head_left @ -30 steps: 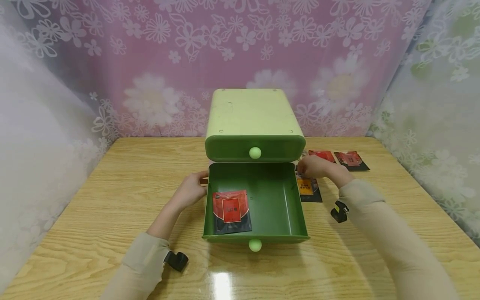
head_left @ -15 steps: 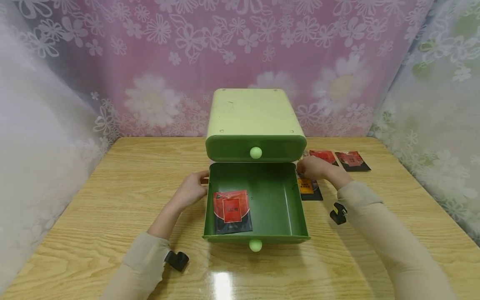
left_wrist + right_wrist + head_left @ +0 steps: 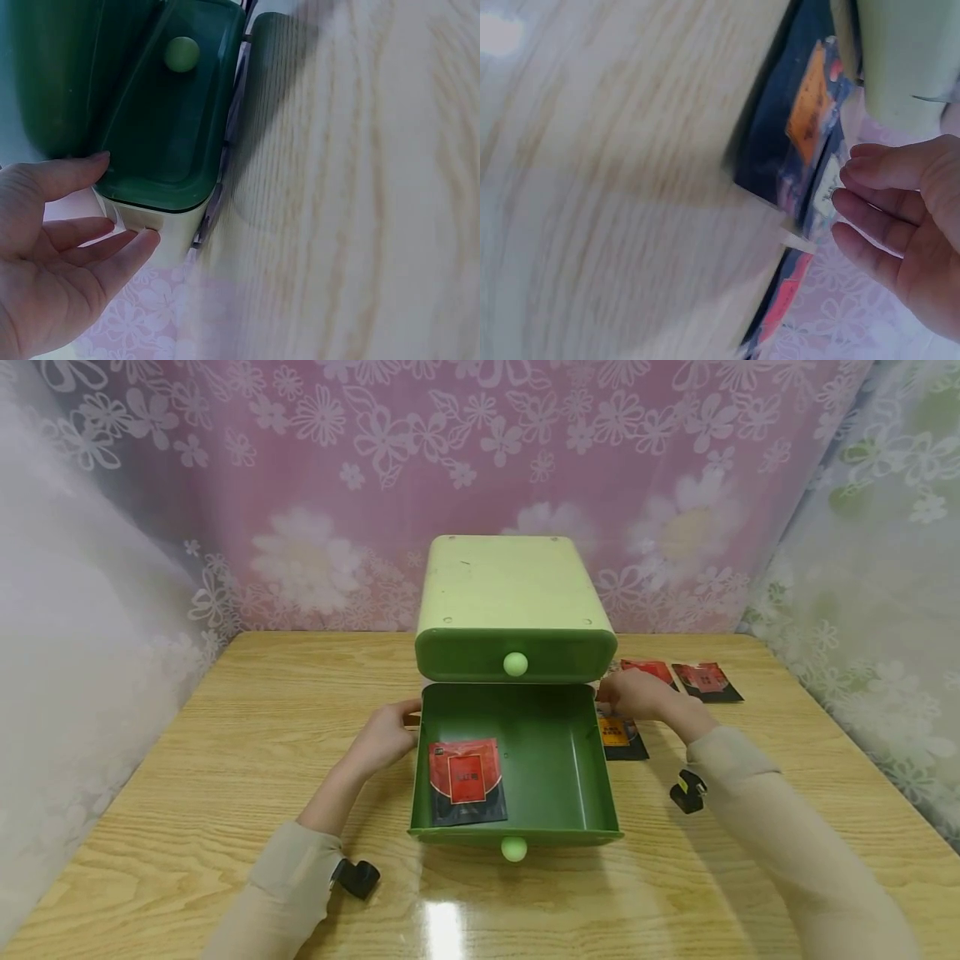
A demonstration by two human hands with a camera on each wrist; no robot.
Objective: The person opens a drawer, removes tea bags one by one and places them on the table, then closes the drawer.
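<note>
A pale green two-drawer cabinet (image 3: 513, 581) stands mid-table. Its dark green lower drawer (image 3: 543, 768) is pulled out, with a red and black sachet (image 3: 467, 781) lying inside at the left. My left hand (image 3: 384, 739) is at the cabinet's left side; in the left wrist view the thumb is at the green drawer front's corner and the fingertips touch the pale casing. On the other side, my right hand (image 3: 637, 693) hovers by a black sachet with an orange label (image 3: 618, 735), fingers loosely bent. A white-labelled sachet (image 3: 826, 184) shows just beyond its fingertips, and nothing shows between them.
Two more red and black sachets, one behind my right hand (image 3: 651, 672) and one farther right (image 3: 707, 681), lie on the wooden table (image 3: 247, 760). The upper drawer (image 3: 480, 656) is closed above the pulled-out one. Floral curtains (image 3: 480, 460) hang behind and at both sides.
</note>
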